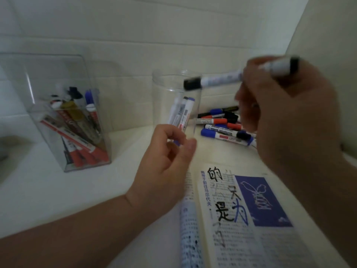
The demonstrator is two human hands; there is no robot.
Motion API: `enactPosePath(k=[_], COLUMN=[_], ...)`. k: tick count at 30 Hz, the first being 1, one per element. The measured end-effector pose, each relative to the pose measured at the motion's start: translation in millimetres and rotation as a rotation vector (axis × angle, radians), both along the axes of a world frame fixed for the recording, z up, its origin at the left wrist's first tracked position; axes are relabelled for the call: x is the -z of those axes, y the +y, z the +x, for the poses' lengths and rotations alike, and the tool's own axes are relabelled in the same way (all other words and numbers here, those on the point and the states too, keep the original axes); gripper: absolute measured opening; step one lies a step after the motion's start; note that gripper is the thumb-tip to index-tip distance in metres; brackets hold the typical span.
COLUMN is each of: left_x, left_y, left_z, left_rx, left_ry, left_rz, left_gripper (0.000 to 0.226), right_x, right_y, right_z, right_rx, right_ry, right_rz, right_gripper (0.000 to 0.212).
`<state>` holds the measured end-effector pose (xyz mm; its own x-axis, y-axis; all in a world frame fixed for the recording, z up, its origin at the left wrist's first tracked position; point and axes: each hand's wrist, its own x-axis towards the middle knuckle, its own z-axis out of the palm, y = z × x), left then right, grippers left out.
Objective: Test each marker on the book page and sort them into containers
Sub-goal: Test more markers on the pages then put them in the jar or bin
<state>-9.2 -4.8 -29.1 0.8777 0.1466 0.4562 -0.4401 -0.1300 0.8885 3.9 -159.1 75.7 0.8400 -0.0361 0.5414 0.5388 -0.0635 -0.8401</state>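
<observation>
- Over the rim of the round clear jar [173, 88], the right grip [286, 117] pinches a white marker [220, 78] with a black cap, lying nearly level; in the blur it looks perhaps like two.
- The left grip [166, 165] is curled round the jar's lower wall; a few markers [181, 113] lean inside.
- At the left a square clear box [48, 74] with red and black markers [77, 136] stands on the white counter [48, 190].
- Some loose markers [222, 126] lie heaped behind the open book [241, 238], whose page carries black and blue strokes.
</observation>
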Motion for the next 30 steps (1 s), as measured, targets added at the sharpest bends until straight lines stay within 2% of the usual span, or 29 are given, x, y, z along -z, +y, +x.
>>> enactPosePath(k=[2, 4, 8, 12, 14, 16, 18, 19, 22, 27, 30], left_x=[3, 5, 4, 6, 6, 5, 5, 6, 6, 6, 6], left_y=[0, 1, 1, 3, 2, 1, 0, -1, -2, -1, -2], left_z=[-1, -3, -5, -2, -1, 0, 1, 1, 2, 2, 2], left_rx=[0.021, 0.079, 0.148, 0.166, 0.162, 0.152, 0.169, 0.181, 0.207, 0.228, 0.228], left_ry=[-0.029, -0.046, 0.004, -0.005, -0.049, -0.093, -0.13, -0.145, -0.152, -0.139, -0.13], left_rz=[0.077, 0.101, 0.089, 0.16, 0.249, 0.333, 0.386, 0.402, 0.421, 0.429, 0.437], left_gripper=[0.016, 0.009, 0.017, 0.025, 0.027, 0.025, 0.021, 0.019, 0.015, 0.015, 0.015], right_x=[-15, -23, -20, -7, 11, 34, 58, 67, 75, 73, 77], right_y=[10, 22, 39, 23, 3, -20, -36, -40, -42, -34, -31], right_z=[26, 52, 86, 103, 110, 116, 118, 117, 112, 113, 117], right_rx=[0.048, 0.061, -0.023, 0.114, 0.262, 0.377, 0.36, 0.325, 0.261, 0.275, 0.281], right_ry=[-0.006, 0.076, 0.265, 0.214, 0.133, 0.097, 0.162, 0.205, 0.233, 0.054, 0.094], right_rz=[-0.011, -0.038, -0.075, -0.085, -0.257, -0.672, -1.082, -1.203, -1.292, -1.464, -1.474], right_gripper=[0.013, 0.012, 0.014, 0.027, 0.021, 0.012, 0.013, 0.014, 0.017, 0.024, 0.022])
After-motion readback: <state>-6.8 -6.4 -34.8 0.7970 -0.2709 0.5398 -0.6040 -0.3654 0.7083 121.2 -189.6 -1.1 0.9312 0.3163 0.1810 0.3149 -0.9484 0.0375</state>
